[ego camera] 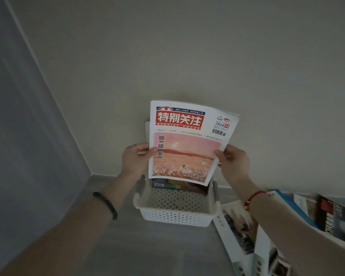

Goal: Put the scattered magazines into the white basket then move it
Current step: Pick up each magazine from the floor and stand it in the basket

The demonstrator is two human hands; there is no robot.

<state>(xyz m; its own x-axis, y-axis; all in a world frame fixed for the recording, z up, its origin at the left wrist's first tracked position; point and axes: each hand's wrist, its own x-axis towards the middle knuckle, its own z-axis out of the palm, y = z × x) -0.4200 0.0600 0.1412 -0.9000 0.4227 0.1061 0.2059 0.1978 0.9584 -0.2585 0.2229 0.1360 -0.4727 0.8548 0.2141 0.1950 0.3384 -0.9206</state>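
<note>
Hands grip one magazine (189, 144) upright over the white basket (176, 208): left hand (136, 158) pinches its left edge, right hand (234, 162) its right edge. Other magazines stand inside the basket behind it; more magazines (287, 226) lie scattered on the floor (157, 251) to the right.

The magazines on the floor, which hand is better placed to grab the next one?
Probably the right hand: the loose magazines lie right of the white basket, under that arm; the left hand is across the basket. Both hold the pink-cover magazine.
</note>
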